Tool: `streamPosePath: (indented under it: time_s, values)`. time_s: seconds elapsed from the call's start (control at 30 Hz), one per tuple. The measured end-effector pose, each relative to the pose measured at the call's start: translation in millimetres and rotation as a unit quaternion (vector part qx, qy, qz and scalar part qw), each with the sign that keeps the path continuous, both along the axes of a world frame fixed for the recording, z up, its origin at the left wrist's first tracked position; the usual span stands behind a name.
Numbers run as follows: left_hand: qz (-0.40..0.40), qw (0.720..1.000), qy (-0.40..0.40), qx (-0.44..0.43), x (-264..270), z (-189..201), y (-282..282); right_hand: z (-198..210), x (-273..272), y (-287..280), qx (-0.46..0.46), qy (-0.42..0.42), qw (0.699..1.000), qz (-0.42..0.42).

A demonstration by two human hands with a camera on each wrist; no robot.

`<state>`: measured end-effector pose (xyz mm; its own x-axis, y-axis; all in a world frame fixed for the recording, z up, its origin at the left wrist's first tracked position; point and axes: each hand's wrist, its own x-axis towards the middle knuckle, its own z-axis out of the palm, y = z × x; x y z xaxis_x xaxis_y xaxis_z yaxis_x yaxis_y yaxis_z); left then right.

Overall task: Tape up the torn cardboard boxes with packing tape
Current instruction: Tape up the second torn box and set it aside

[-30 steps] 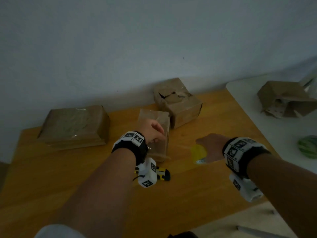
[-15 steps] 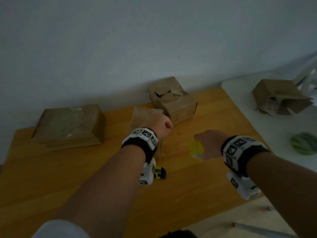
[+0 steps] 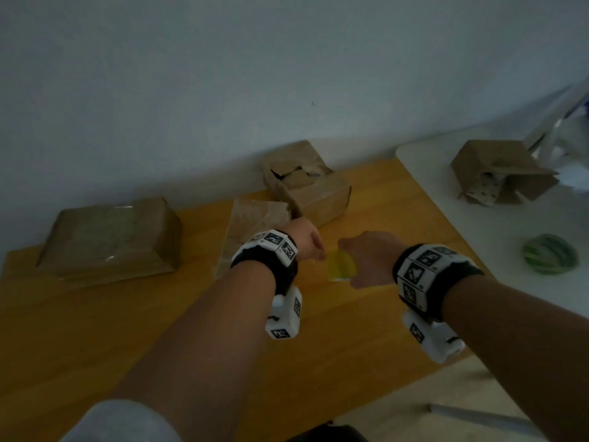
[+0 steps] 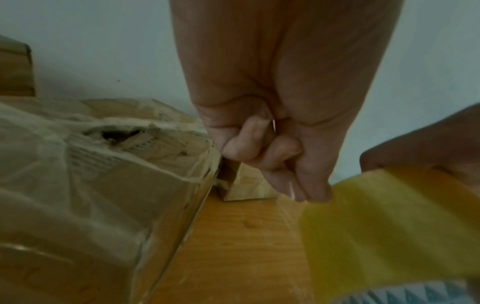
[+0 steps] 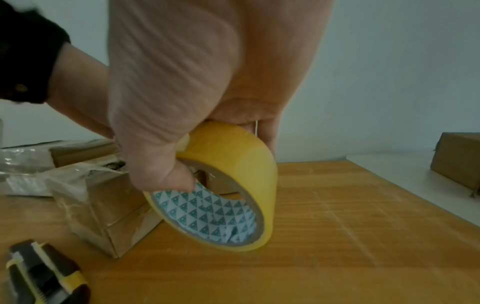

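My right hand [image 3: 363, 266] grips a yellow packing tape roll [image 3: 342, 269] upright on edge, just above the wooden table [image 3: 398, 218]; in the right wrist view the thumb is hooked in the core of the roll [image 5: 246, 174]. My left hand [image 4: 306, 193] has its fingers curled, and thumb and forefinger pinch the tape end at the roll's upper edge. Left of the hands stands a small tape-wrapped cardboard box [image 3: 255, 224]. Behind it sits a box with a torn top [image 3: 306, 186].
A flat taped box [image 3: 108, 237] lies at the table's left. A yellow-black utility knife [image 5: 44, 273] lies near the small box. On the white table [image 3: 478, 224] to the right are another torn box [image 3: 500, 173] and a green ball-like thing [image 3: 549, 253].
My left hand left the small box and moved right to the tape roll. The right hand stayed in place holding the roll.
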<state>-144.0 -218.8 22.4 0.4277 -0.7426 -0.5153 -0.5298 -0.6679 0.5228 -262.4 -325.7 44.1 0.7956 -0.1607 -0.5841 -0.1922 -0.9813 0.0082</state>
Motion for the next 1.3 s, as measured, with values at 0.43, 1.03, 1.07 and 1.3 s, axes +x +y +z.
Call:
streamPosePath:
  time_s: [0.43, 1.03, 1.07, 1.3]
  values:
    - [0.158, 0.985, 0.054, 0.035, 51, 20, 88, -6, 34, 34, 0.132, -0.085, 0.988, -0.003]
    - [0.179, 0.982, -0.01, 0.056, 62, -13, 102, -21, 60, 60, -0.059, -0.002, 0.993, 0.105]
    - [0.17, 0.982, -0.032, 0.071, 62, -13, 100, -23, 61, 60, -0.055, 0.001, 0.993, 0.102]
    - [0.136, 0.954, -0.202, 0.173, 67, -33, 111, -38, 62, 63, -0.05, 0.036, 0.993, 0.101]
